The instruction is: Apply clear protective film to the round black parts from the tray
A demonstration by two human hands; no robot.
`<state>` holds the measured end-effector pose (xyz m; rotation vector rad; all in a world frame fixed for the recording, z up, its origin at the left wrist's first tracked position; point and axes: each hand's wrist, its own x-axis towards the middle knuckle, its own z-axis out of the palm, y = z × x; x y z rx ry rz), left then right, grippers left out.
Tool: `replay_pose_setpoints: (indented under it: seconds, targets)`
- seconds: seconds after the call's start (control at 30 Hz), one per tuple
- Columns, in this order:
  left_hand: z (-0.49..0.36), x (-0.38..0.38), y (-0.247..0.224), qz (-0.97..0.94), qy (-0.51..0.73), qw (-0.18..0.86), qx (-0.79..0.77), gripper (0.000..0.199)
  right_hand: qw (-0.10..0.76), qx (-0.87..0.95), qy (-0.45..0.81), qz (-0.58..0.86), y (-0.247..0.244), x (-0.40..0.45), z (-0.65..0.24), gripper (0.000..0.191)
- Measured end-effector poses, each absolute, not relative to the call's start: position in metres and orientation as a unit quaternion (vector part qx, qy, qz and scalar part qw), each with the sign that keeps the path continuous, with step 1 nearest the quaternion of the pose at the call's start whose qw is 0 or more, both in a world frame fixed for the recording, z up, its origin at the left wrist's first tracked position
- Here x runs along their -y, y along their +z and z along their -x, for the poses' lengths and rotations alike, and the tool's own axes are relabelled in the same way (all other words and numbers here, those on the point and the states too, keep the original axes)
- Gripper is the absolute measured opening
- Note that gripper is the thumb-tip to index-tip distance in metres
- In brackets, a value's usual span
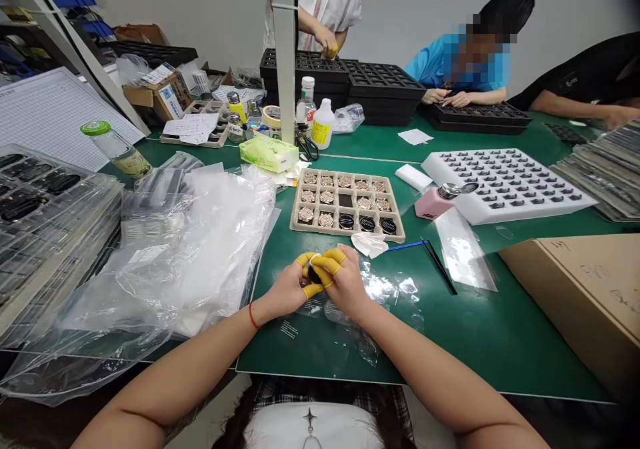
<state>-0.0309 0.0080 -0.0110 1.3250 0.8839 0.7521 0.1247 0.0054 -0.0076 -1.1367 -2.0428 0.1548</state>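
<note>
Both hands meet over the near middle of the table, yellow finger cots on several fingertips. Closed around the edge of a small round watch case with a black face, my left hand supports it from the left. My right hand presses its closed fingers on the same case from above and right, hiding much of it. A small white scrap, perhaps a wipe, shows at the fingertips. Just beyond lies a beige compartment tray of rose-gold watch cases, several with black discs up. A crumpled white cloth touches its front edge.
Clear plastic bags cover the left side beside stacked trays. Right are black tweezers, a pink pump bottle, a white foam tray and a cardboard box. A post stands ahead; co-workers sit and stand beyond.
</note>
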Motion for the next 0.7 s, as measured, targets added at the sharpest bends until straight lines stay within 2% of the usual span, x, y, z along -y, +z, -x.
replay_pose_setpoints:
  seconds: [0.13, 0.4, 0.7]
  targets:
    - [0.031, -0.007, -0.007, -0.546, 0.331, 0.66, -0.396, 0.051, 0.408, 0.791, 0.07, 0.451, -0.007, -0.005, -0.131, 0.016]
    - [0.035, -0.007, -0.016, -0.591, 0.326, 0.618, -0.404, 0.048, 0.386, 0.822, 0.044, 0.416, -0.01, 0.006, -0.116, 0.021]
    - [0.033, -0.006, -0.009, -0.566, 0.336, 0.646, -0.387, 0.046, 0.443, 0.757, 0.06, 0.476, -0.008, -0.006, -0.126, 0.015]
